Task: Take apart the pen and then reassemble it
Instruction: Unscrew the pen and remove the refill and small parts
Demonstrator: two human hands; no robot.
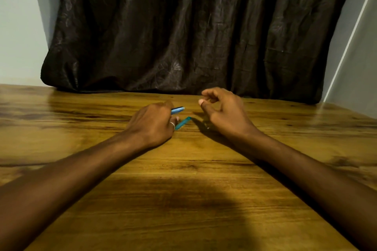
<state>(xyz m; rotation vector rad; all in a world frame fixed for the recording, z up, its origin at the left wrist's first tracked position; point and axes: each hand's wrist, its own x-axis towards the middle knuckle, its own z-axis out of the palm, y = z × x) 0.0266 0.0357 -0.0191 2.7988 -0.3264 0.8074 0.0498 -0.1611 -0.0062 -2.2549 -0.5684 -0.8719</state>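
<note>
My left hand (155, 122) rests on the wooden table (183, 199) and is closed around a blue pen part (177, 109) whose end sticks out to the right past my fingers. A second, teal pen piece (183, 123) lies on the table just right of that hand, angled up to the right. My right hand (222, 112) hovers to the right of both pieces, thumb and forefinger curled close together, and I cannot make out anything between them. A small glinting bit (208, 128) sits in the shadow under the right hand.
A dark, creased curtain (183, 30) hangs behind the table's far edge. Pale walls (18, 26) flank it on both sides. My forearms stretch across the table from the near corners.
</note>
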